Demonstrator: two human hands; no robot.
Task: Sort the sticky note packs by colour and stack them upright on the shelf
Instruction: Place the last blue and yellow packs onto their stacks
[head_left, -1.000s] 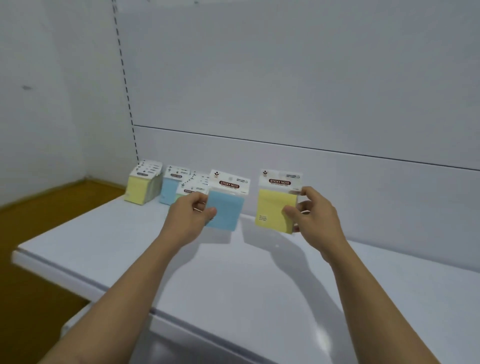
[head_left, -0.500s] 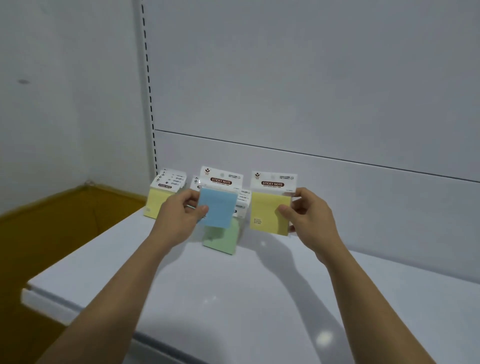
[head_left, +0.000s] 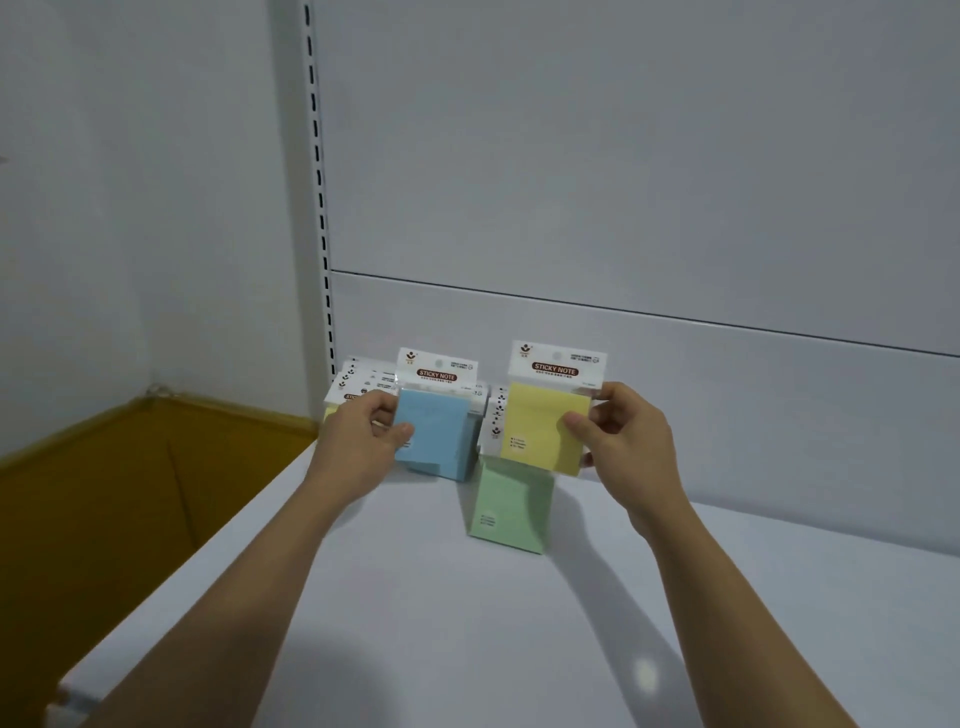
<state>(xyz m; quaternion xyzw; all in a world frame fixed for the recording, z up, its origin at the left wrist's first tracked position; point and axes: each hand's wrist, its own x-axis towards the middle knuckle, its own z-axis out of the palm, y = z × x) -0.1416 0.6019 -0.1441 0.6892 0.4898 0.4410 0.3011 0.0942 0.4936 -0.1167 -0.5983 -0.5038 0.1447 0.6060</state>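
Note:
My left hand (head_left: 363, 436) pinches a blue sticky note pack (head_left: 434, 431) by its left edge, held upright just in front of the blue stack. My right hand (head_left: 618, 441) pinches a yellow sticky note pack (head_left: 543, 421) by its right edge, above the shelf. Below the yellow pack stands an upright stack of green packs (head_left: 511, 512). Behind my left hand a yellow stack (head_left: 332, 410) stands at the far left, mostly hidden. All rest on the white shelf (head_left: 467, 623).
The shelf's white back panel (head_left: 623, 208) rises right behind the stacks, with a slotted upright (head_left: 317, 182) at its left end. An orange-brown floor (head_left: 130, 493) lies beyond the shelf's left edge. To the right of the stacks lies bare shelf surface.
Both hands have carried their packs closer to the stacks at the back of the shelf. The blue pack now sits in front of the blue stack, and the yellow pack hangs over the green stack.

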